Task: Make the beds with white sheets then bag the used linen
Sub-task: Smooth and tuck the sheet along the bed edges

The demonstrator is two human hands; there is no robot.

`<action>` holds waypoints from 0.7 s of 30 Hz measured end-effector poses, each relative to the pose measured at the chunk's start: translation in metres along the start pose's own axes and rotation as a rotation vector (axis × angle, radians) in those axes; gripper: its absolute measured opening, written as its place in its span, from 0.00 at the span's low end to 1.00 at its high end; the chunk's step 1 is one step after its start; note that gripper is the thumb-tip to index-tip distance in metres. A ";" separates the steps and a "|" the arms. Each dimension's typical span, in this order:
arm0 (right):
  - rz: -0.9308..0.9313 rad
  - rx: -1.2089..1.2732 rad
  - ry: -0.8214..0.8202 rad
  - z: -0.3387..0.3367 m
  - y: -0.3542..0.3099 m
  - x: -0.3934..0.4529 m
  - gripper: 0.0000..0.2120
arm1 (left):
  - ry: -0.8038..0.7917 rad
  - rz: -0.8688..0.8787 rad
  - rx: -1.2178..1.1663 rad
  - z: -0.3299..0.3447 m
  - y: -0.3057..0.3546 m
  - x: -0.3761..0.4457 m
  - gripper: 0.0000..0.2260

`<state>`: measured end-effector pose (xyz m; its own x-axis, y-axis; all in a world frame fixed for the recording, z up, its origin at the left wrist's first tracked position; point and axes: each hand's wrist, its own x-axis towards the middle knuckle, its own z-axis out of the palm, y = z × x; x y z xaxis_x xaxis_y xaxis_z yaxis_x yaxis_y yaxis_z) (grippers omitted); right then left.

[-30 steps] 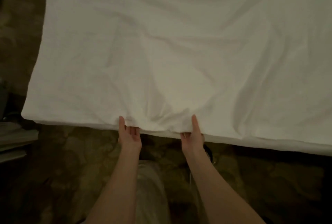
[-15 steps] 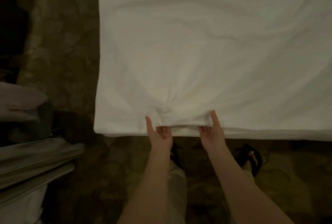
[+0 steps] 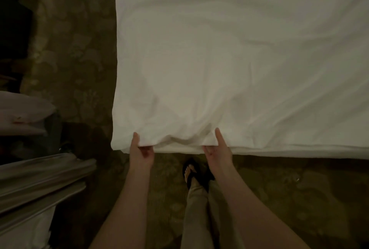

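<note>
A white sheet (image 3: 229,59) covers the bed and fills the upper right of the head view. Its near edge runs along the mattress side just above my feet. My left hand (image 3: 140,150) pinches that edge close to the bed's near left corner, thumb on top and fingers curled under. My right hand (image 3: 218,148) grips the same edge a forearm's width to the right, thumb lying on the cloth. Between the two hands the sheet bunches into soft folds.
Patterned dark carpet (image 3: 73,49) lies left of the bed and under my sandalled foot (image 3: 192,173). A stack of folded linen (image 3: 36,181) and pale pillows (image 3: 22,111) sit at the left edge, on something I cannot make out.
Both hands have shifted left along the sheet's near edge toward the bed's corner, still gripping it. The folded linen and pillows at the left have come further into view.
</note>
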<state>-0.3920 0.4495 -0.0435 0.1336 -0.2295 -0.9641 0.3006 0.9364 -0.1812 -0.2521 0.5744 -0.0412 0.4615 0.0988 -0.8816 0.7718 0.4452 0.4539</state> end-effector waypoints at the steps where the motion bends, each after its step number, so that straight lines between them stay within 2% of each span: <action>1: 0.019 -0.006 -0.002 0.009 0.007 -0.001 0.27 | 0.006 -0.003 0.027 -0.001 0.006 0.002 0.14; 5: 0.013 -0.002 0.028 0.033 0.025 -0.004 0.23 | 0.075 0.046 0.048 -0.011 0.030 0.013 0.11; 9: -0.044 -0.043 0.029 0.024 0.033 -0.007 0.15 | -0.036 0.150 0.068 -0.021 0.062 0.021 0.16; 11: -0.065 -0.051 0.089 0.012 0.043 -0.009 0.08 | -0.007 0.129 0.128 -0.037 0.061 0.024 0.10; 13: -0.091 -0.009 0.161 0.009 0.052 -0.008 0.06 | 0.030 0.069 0.175 -0.050 0.056 0.028 0.03; 15: -0.099 0.048 0.155 0.021 0.057 -0.005 0.08 | 0.019 0.016 0.186 -0.054 0.063 0.035 0.04; 18: -0.075 0.053 0.079 0.050 0.077 -0.007 0.21 | -0.107 -0.001 0.293 -0.045 0.099 0.056 0.10; 21: -0.071 0.061 0.079 0.077 0.116 -0.012 0.22 | -0.172 -0.014 0.518 -0.035 0.139 0.075 0.16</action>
<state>-0.2858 0.5405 -0.0385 0.0356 -0.2710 -0.9619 0.3638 0.9000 -0.2401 -0.1255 0.6746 -0.0486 0.4811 -0.0708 -0.8738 0.8727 -0.0557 0.4850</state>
